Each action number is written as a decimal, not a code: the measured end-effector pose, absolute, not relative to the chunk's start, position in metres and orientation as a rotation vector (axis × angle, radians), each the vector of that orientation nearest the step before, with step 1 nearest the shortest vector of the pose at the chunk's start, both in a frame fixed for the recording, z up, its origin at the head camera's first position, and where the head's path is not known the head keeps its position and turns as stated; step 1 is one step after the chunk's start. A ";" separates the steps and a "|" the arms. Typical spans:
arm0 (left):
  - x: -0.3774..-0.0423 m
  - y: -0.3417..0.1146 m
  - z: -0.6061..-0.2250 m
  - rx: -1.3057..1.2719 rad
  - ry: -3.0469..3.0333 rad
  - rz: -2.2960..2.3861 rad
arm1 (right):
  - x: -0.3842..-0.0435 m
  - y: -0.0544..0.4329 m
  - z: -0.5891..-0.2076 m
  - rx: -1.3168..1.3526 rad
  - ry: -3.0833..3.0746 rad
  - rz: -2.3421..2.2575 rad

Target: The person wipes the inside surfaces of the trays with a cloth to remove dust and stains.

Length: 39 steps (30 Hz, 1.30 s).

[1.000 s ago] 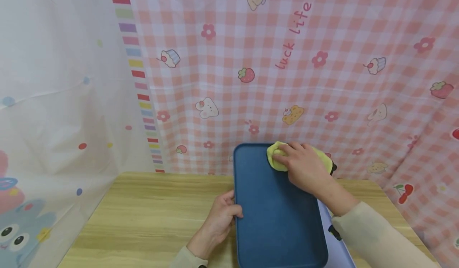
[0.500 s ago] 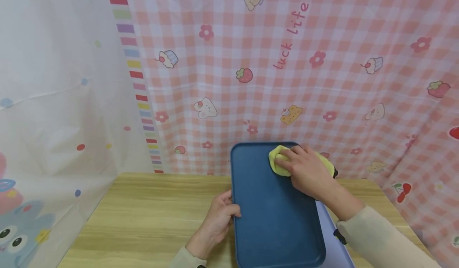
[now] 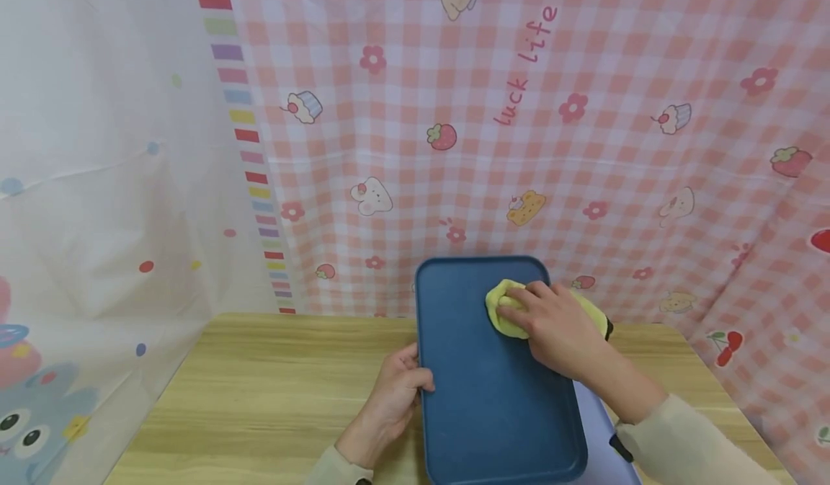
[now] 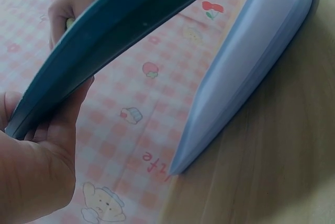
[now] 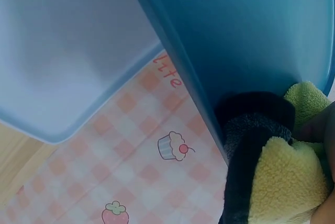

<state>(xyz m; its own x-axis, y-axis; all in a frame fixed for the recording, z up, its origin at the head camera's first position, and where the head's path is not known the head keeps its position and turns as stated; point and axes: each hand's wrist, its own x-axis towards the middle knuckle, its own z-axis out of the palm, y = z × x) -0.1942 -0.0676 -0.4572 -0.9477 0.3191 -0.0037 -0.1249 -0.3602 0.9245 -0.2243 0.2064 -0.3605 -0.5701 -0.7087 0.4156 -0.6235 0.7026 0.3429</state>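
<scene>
A dark blue rectangular tray (image 3: 483,398) is held tilted up above the table. My left hand (image 3: 397,391) grips its left edge, thumb on the face and fingers behind; the left wrist view shows this grip on the tray's rim (image 4: 57,72). My right hand (image 3: 559,326) holds a bunched yellow cloth (image 3: 506,310) with dark edging against the upper right part of the tray's face. In the right wrist view the cloth (image 5: 288,182) looks fluffy, with a dark grey side, and hangs over the tray's edge. My right fingers are partly hidden there.
A pale lavender tray (image 3: 599,438) lies on the wooden table (image 3: 279,391), partly covered by the blue tray in the head view. Behind the table hangs a pink checked curtain (image 3: 402,161). A white dotted curtain (image 3: 130,204) hangs at the left.
My right hand and the yellow cloth have moved from the tray's top edge down its face. The left hand keeps its grip, and the tray has barely shifted.
</scene>
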 end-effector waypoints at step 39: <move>-0.194 -0.068 -0.457 0.221 1.589 2.429 | -0.172 0.208 -0.399 1.142 -2.312 -0.045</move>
